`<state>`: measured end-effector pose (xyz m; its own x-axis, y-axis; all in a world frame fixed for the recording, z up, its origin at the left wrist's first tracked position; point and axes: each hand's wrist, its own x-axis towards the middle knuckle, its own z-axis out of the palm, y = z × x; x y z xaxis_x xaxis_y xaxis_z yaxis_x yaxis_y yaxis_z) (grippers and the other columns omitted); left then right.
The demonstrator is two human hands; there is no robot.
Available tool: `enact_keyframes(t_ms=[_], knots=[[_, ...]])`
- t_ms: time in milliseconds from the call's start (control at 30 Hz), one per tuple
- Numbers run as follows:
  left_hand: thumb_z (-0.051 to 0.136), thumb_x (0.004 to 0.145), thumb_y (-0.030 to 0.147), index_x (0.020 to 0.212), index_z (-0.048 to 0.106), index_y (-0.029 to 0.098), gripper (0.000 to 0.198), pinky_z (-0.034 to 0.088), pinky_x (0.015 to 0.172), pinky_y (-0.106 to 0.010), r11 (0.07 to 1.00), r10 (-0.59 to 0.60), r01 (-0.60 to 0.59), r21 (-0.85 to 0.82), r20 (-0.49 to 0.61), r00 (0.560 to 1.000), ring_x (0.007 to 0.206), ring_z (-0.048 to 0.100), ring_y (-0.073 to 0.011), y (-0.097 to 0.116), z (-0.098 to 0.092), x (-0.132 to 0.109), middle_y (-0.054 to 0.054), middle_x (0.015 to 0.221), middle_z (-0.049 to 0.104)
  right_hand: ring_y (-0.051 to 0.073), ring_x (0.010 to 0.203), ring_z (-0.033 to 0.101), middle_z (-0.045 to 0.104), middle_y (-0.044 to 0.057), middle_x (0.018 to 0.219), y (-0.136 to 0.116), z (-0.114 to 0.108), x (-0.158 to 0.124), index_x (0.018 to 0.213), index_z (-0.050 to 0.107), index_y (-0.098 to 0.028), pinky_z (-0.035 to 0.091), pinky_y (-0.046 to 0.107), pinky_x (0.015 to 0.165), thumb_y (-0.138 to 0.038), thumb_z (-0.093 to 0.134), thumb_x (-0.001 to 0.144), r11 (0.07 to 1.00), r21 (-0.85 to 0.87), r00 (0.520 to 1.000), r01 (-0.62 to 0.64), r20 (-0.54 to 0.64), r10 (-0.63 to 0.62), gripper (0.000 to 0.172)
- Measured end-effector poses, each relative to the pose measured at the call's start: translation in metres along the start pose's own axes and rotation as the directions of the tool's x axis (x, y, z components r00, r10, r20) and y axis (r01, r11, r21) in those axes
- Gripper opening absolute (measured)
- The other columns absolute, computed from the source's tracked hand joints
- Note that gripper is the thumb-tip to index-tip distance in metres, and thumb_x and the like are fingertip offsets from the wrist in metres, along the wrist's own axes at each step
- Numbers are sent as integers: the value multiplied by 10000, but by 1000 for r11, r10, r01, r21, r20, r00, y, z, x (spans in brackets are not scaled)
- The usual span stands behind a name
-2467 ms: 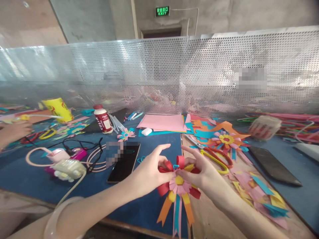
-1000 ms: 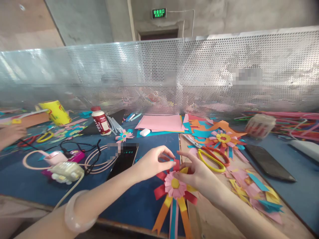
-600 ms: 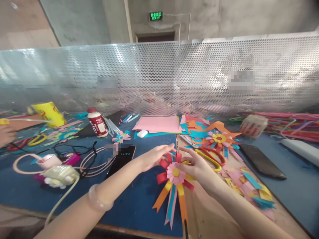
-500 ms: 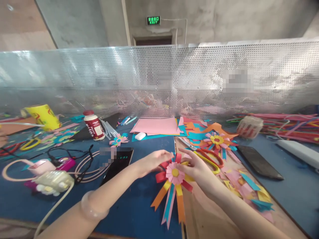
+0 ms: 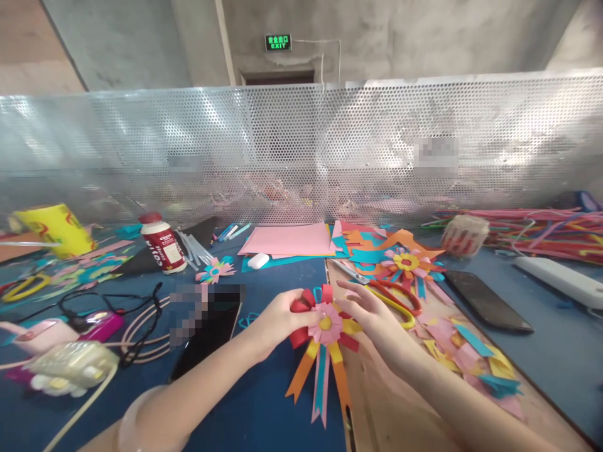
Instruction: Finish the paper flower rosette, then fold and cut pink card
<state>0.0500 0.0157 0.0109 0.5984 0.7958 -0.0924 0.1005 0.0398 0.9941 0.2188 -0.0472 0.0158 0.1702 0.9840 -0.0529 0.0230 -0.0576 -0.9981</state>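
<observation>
A paper rosette (image 5: 325, 323) with a pink pleated centre, yellow middle, red and yellow loops and forked orange, pink and blue tails is upright between my hands. My left hand (image 5: 282, 320) pinches its left red loops, thumb in front and the other fingers mostly hidden behind. At the rosette's right edge, my right hand (image 5: 377, 317) has thumb and index finger apart, the thumb by the yellow loop. Just right of that hand lie red-and-yellow-handled scissors (image 5: 400, 304). Beyond them rests another paper flower (image 5: 405, 260) with a yellow centre.
Phones lie left (image 5: 211, 333) and right (image 5: 490, 301). Paper scraps (image 5: 471, 351) cover the board at right. A Costa bottle (image 5: 162, 245), a charger with cables (image 5: 70, 364) and a small paper flower (image 5: 215, 270) sit left. Pink sheets (image 5: 285, 238) lie before a perforated metal screen (image 5: 282, 144).
My left hand has shifted onto the rosette's left red loops, its thumb now beside the pink centre. The right hand stays near the right edge. The view has turned slightly right.
</observation>
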Motion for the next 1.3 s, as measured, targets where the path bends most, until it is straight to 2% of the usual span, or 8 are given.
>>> enact_keyframes(t_ms=[167, 400, 567, 733, 867, 1000, 1167, 1300], knots=[[670, 712, 303, 917, 599, 133, 275, 457, 799, -317, 999, 32, -32, -8, 10, 999, 873, 612, -209, 4, 0, -1, -68, 894, 653, 176, 750, 597, 596, 15, 825, 5, 2, 0, 1249, 452, -181, 476, 312, 691, -421, 697, 672, 998, 54, 996, 12, 92, -17, 671], [657, 722, 324, 882, 591, 133, 258, 457, 766, -302, 999, 36, -35, 20, -38, 999, 868, 604, -206, 0, -1, 0, -61, 854, 634, 165, 779, 583, 536, -16, 802, 8, 9, -3, 1308, 386, -221, 476, 273, 676, -435, 712, 664, 985, 170, 1000, 22, 14, -25, 753], [552, 786, 431, 895, 606, 149, 306, 438, 686, -267, 972, 75, -54, 227, -83, 994, 798, 593, -171, 14, -11, -1, -54, 873, 646, 113, 612, 520, 465, -58, 675, 12, 10, -3, 1299, 419, -213, 430, 233, 557, -406, 714, 657, 990, 139, 1000, 13, 8, -15, 733], [538, 786, 392, 895, 620, 191, 244, 421, 743, -272, 798, 165, -103, 594, -52, 985, 818, 603, -162, 42, -69, -7, -37, 930, 661, 144, 711, 550, 521, -26, 746, 17, 11, -1, 1253, 466, -198, 458, 258, 630, -417, 728, 633, 992, 127, 1000, 7, 14, -9, 708], [675, 636, 365, 735, 659, 197, 196, 395, 677, -252, 517, -22, 50, 855, -46, 999, 744, 584, -180, 39, -105, -13, -11, 746, 649, 148, 731, 555, 519, -9, 789, 21, 13, -1, 1244, 462, -195, 470, 255, 635, -431, 710, 657, 996, 93, 999, -11, 31, 9, 680], [678, 605, 314, 637, 655, 197, 123, 353, 588, -242, 365, -59, 116, 924, -102, 993, 697, 548, -185, 27, -103, -13, -23, 703, 621, 166, 797, 573, 518, -2, 834, 28, 12, -1, 1255, 447, -232, 481, 270, 678, -412, 687, 700, 993, 114, 996, -5, 89, -5, 631], [645, 654, 268, 631, 631, 181, 91, 375, 702, -268, 152, -113, 108, 982, -92, 989, 873, 540, -219, 23, -92, -8, -56, 853, 611, 171, 768, 576, 500, -13, 783, 28, 12, -1, 1255, 456, -228, 486, 282, 668, -417, 690, 687, 997, 73, 996, -19, 85, 13, 642], [604, 703, 289, 680, 613, 175, 116, 395, 717, -282, 171, -114, 110, 979, -91, 989, 876, 559, -218, 23, -91, -7, -60, 883, 617, 184, 804, 584, 514, -10, 799, 27, 12, -1, 1254, 452, -235, 493, 290, 688, -431, 687, 687, 998, 58, 997, -13, 81, 8, 645]])
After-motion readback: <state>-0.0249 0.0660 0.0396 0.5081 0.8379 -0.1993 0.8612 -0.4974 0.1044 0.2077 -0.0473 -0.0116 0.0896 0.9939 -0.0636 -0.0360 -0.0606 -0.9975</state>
